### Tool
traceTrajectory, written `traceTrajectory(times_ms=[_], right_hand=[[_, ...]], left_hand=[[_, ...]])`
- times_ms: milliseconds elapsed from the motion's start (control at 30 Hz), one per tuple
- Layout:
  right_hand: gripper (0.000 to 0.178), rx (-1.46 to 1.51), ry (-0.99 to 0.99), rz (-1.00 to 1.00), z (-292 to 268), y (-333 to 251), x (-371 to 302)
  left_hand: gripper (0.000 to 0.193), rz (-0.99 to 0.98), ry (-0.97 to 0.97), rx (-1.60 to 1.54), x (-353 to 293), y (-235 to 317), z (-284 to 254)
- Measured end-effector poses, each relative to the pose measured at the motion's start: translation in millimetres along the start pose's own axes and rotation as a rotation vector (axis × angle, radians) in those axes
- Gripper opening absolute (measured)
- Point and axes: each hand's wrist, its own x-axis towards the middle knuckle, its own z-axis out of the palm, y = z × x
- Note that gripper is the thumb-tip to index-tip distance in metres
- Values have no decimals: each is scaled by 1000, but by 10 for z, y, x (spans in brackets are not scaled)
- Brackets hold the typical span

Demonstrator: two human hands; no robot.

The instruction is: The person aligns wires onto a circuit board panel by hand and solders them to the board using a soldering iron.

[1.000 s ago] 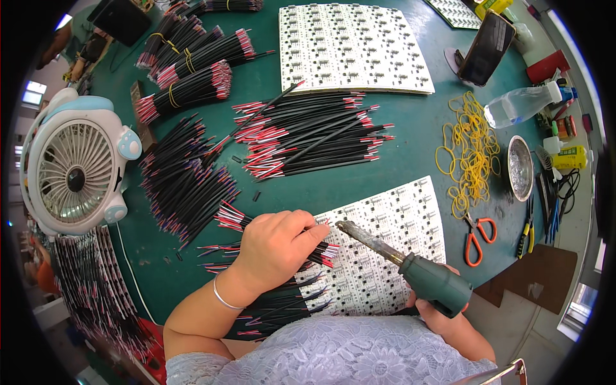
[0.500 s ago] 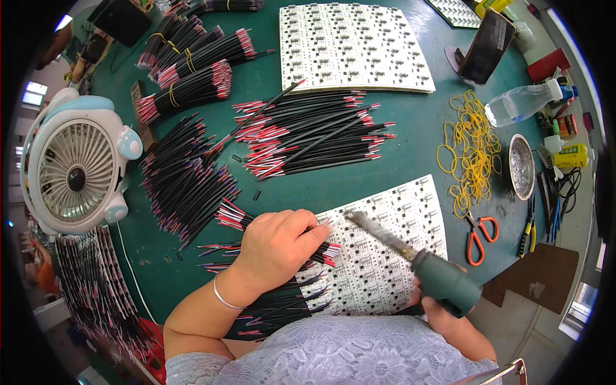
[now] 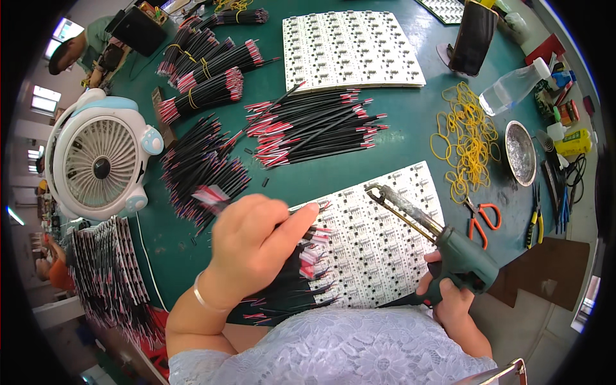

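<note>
Gripping the iron (image 3: 463, 255) firmly in the right hand (image 3: 452, 298), with tip (image 3: 385, 192) now farther from the left hand (image 3: 251, 240), curled around blurred wires (image 3: 312, 260) at the left edge of the board (image 3: 373, 247), so apparently between touches.

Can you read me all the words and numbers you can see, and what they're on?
No text is clear enough to quote.
Yellow bottle: print on its side, too small and blurred to read.
Near white circuit board: tiny marks, too small to read.
Far white circuit board: also too small.
Green-handled tool in the right hand: no readable writing.
</note>
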Motion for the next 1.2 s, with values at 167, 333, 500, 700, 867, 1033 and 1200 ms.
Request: traceTrajectory(times_ms=[167, 333, 500, 700, 867, 1033, 1200], right_hand=[[55, 26, -24, 27, -31, -3, 65], [49, -89, -132, 103, -125, -25, -23], [40, -263, -249, 17, -211, 142, -81], [67, -616, -444, -416, -214, 97, 92], [63, -866, -487, -409, -129, 32, 98], [55, -786, -447, -375, -86, 14, 87], [45, -771, -455, -337, -84, -3, 82]], left_hand=[[45, 2, -196, 163, 65, 206, -75], [36, -192, -296, 9, -253, 225, 358], [33, -143, -154, -19, -325, 152, 562], [24, -145, -169, -8, -333, 109, 603], [23, -136, -158, -34, -344, 74, 612], [22, -134, -149, -43, -345, 65, 607], [23, -143, -138, -59, -329, 72, 610]])
